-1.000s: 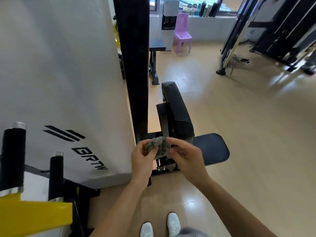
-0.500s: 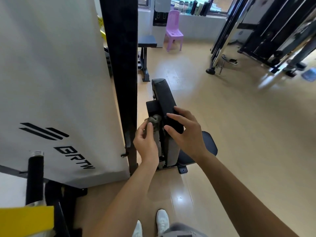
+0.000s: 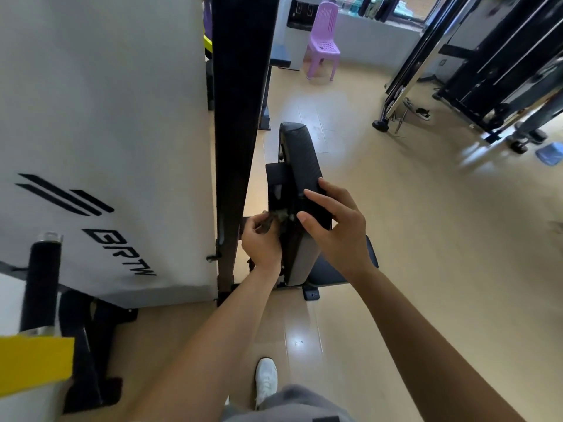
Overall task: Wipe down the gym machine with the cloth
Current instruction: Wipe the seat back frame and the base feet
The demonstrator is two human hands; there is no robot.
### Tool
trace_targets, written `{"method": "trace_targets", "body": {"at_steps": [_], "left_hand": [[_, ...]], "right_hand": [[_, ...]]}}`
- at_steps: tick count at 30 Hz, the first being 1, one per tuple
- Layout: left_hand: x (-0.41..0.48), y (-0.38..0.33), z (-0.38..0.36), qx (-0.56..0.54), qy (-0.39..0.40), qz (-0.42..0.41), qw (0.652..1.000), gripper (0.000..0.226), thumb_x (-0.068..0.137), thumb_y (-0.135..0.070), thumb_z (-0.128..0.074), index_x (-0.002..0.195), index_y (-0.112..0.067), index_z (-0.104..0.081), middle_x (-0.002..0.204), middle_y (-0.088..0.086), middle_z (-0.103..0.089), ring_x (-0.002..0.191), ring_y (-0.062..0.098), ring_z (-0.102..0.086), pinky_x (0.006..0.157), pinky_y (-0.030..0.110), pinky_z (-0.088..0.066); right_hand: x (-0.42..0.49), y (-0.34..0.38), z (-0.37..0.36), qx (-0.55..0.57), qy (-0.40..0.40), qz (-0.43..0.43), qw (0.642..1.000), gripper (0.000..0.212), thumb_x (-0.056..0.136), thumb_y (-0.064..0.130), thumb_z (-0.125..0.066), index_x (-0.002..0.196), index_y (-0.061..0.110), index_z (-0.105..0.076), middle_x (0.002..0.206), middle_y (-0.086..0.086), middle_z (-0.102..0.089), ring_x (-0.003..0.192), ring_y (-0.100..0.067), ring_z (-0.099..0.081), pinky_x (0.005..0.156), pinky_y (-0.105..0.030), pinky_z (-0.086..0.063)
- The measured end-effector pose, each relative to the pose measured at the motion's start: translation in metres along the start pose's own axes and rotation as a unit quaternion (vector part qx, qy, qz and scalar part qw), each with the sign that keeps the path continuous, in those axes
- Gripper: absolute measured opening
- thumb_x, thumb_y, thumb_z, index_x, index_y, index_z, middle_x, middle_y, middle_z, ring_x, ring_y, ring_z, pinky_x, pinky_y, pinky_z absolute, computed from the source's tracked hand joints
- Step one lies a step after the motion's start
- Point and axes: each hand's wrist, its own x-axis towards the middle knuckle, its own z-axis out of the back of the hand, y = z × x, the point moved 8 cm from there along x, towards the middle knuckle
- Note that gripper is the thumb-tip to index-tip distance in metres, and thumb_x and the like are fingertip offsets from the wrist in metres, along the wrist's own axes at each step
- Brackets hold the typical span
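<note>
A purple chair (image 3: 323, 41) stood by the far wall, beside a water dispenser (image 3: 300, 25). Bottles (image 3: 374, 6) lined the sill above. Black racks (image 3: 493, 62) stood at right on the tan floor (image 3: 426, 239). A blue mat (image 3: 550, 153) lay near them.

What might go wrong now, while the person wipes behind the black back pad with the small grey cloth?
1. The cloth is bunched small in the left hand, inside the narrow gap between the back pad and the black upright; knuckles may scrape the metal bracket there.
2. The right hand rests on the pad with open fingers; if the pad shifts, it may press the left hand.
3. The crumpled cloth may slip and drop behind the seat.
</note>
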Motion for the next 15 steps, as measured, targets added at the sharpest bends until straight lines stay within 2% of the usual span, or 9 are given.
{"method": "trace_targets", "body": {"at_steps": [7,12,14,15], "left_hand": [[0.014,0.027,0.006,0.102,0.054,-0.011,0.993,0.029,0.084,-0.028,-0.081,0.110,-0.019,-0.070,0.101,-0.009,-0.072,0.098,0.011,-0.069,0.087,0.033,-0.059],[0.018,0.022,0.009,0.208,0.070,-0.043,0.975,0.022,0.089,-0.033,-0.076,0.107,-0.023,-0.069,0.095,-0.008,-0.071,0.091,0.016,-0.069,0.068,0.024,-0.051],[0.016,0.018,0.009,0.206,0.069,-0.052,0.975,0.021,0.090,-0.036,-0.074,0.105,-0.022,-0.068,0.092,-0.010,-0.070,0.090,0.016,-0.069,0.069,0.027,-0.054],[0.014,0.017,0.009,0.195,0.069,-0.054,0.977,0.021,0.090,-0.039,-0.074,0.103,-0.023,-0.067,0.090,-0.011,-0.070,0.089,0.016,-0.069,0.072,0.033,-0.057]], "right_hand": [[-0.001,0.000,0.000,0.014,-0.005,-0.001,1.000,0.040,0.084,0.023,-0.080,0.123,0.020,-0.072,0.138,0.001,-0.058,0.131,-0.014,-0.053,0.101,-0.045,-0.053],[-0.002,-0.002,-0.001,0.019,0.000,-0.005,1.000,0.040,0.085,0.023,-0.079,0.124,0.019,-0.072,0.139,0.001,-0.057,0.132,-0.014,-0.052,0.101,-0.043,-0.053],[-0.002,-0.002,-0.001,0.022,0.001,-0.004,1.000,0.040,0.086,0.023,-0.079,0.125,0.019,-0.071,0.139,0.001,-0.057,0.132,-0.015,-0.052,0.102,-0.044,-0.053],[-0.002,-0.002,-0.002,0.022,0.002,-0.004,1.000,0.040,0.086,0.024,-0.079,0.125,0.019,-0.071,0.139,0.001,-0.056,0.132,-0.015,-0.052,0.102,-0.044,-0.053]]}}
